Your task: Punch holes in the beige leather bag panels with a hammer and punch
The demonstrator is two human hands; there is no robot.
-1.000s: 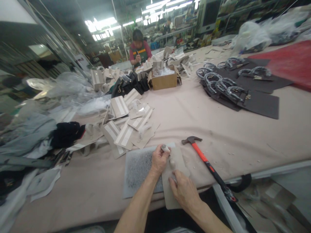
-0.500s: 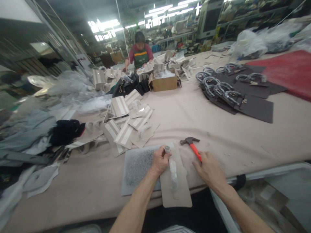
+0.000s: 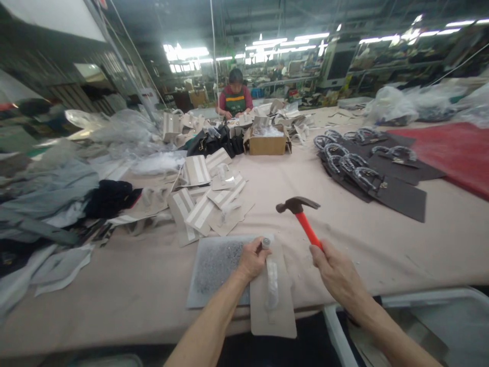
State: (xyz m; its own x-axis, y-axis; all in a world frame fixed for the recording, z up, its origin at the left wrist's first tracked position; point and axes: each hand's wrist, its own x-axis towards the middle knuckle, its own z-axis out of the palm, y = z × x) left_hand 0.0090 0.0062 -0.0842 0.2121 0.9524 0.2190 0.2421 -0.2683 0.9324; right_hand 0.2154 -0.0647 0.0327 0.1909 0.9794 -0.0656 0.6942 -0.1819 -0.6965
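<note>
My left hand [image 3: 252, 260] is closed round a short metal punch [image 3: 265, 243], held upright on the far end of a beige bag panel [image 3: 275, 318]. A plastic-wrapped handle [image 3: 272, 285] runs along that panel. Beneath the panel's left side lies a grey, pitted board [image 3: 217, 270]. My right hand [image 3: 334, 267] grips the red handle of a claw hammer [image 3: 307, 227], its dark head raised above the table to the right of the punch. The punch's lower tip is hidden by my fingers.
Beige panels [image 3: 206, 204] lie piled beyond the board. Farther off are black bags [image 3: 214, 140], a cardboard box [image 3: 267, 145] and a person [image 3: 235, 97] at work. Dark panels with wrapped handles [image 3: 401, 191] lie at right, by a red sheet [image 3: 458, 153]. A white bin [image 3: 439, 300] stands below the table edge.
My right hand has closed on the hammer and lifted it off the table. My left hand stays at the panel with the punch. The head view has tilted slightly.
</note>
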